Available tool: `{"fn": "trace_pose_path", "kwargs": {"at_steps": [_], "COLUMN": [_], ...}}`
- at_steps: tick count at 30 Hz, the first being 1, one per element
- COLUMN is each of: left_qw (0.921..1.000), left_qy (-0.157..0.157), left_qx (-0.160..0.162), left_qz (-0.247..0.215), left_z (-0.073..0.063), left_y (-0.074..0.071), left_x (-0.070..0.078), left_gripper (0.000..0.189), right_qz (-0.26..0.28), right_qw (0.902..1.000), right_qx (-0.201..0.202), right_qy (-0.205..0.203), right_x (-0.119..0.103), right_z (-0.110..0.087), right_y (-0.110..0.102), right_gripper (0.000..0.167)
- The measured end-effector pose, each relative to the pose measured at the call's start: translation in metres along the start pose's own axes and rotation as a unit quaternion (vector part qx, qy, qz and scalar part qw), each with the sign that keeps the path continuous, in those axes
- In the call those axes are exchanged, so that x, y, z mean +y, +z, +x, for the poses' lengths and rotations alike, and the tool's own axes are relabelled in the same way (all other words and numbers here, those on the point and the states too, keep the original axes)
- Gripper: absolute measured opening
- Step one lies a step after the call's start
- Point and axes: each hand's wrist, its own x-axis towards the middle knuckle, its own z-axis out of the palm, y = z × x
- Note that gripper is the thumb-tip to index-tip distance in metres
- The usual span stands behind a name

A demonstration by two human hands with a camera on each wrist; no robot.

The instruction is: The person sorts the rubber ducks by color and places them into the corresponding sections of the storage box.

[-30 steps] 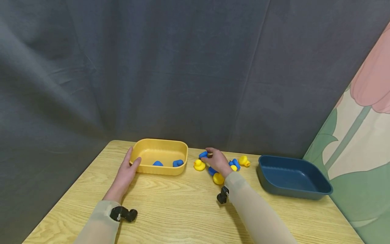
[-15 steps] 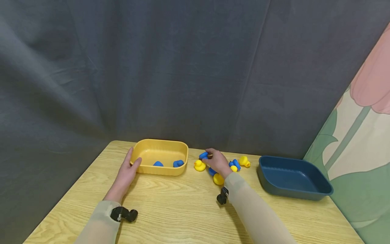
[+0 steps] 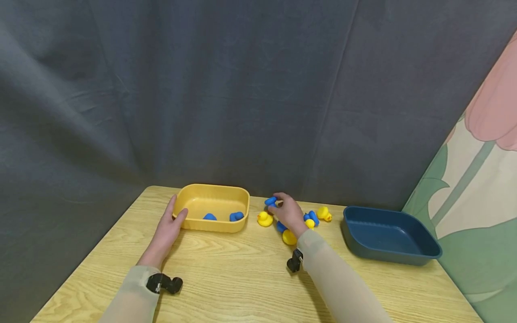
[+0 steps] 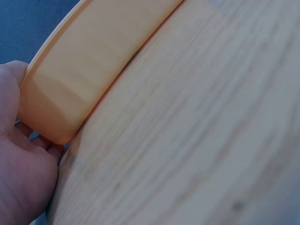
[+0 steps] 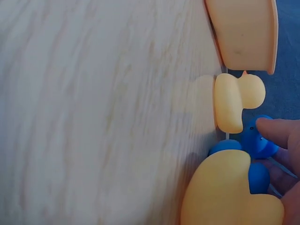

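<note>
In the head view, my right hand [image 3: 291, 215] pinches a blue rubber duck [image 3: 271, 201] between thumb and fingers, slightly above the table. The right wrist view shows this blue duck [image 5: 255, 143] partly hidden behind the thumb. Just in front of it stands a yellow rubber duck [image 3: 265, 219]. My left hand [image 3: 166, 226] holds the left end of a yellow bin [image 3: 214, 225], thumb at the front corner and fingers along the side. Two blue ducks, one of them a blue duck [image 3: 236, 216] at the right, lie inside the bin.
Under and beside my right wrist are a yellow duck [image 3: 289, 237], partly covered blue and yellow ducks, and another yellow duck [image 3: 324, 214] lying tipped. A dark blue bin [image 3: 389, 259] stands at the right on the wooden table [image 3: 226, 278]. A grey curtain [image 3: 242, 98] hangs behind.
My right hand has lifted the pinched blue duck slightly off the table. My left hand and the yellow bin stay in place.
</note>
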Motion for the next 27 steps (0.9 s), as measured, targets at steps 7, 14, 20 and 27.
{"fn": "trace_pose_path", "kwargs": {"at_steps": [7, 14, 20, 27], "left_qw": [1.0000, 1.0000, 1.0000, 1.0000], "left_qy": [-0.004, -0.001, -0.003, -0.005], "left_qx": [0.000, -0.001, 0.001, 0.001], "left_qz": [0.000, -0.008, -0.007, -0.006], "left_z": [0.000, 0.000, 0.000, 0.000], "left_y": [0.000, 0.000, 0.000, 0.001], "left_x": [0.000, -0.001, 0.001, 0.001], "left_gripper": [0.083, 0.082, 0.082, 0.083], "right_qz": [0.024, 0.066, 0.100, 0.109], "right_qw": [0.9988, 0.9953, 0.9908, 0.9877], "right_qx": [0.029, 0.038, 0.029, 0.020], "right_qy": [-0.030, -0.060, -0.086, -0.111], "right_x": [-0.004, -0.018, -0.032, -0.045], "right_z": [0.000, -0.007, -0.013, -0.016], "right_y": [0.000, -0.001, 0.001, 0.008], "right_gripper": [0.057, 0.056, 0.057, 0.054]}}
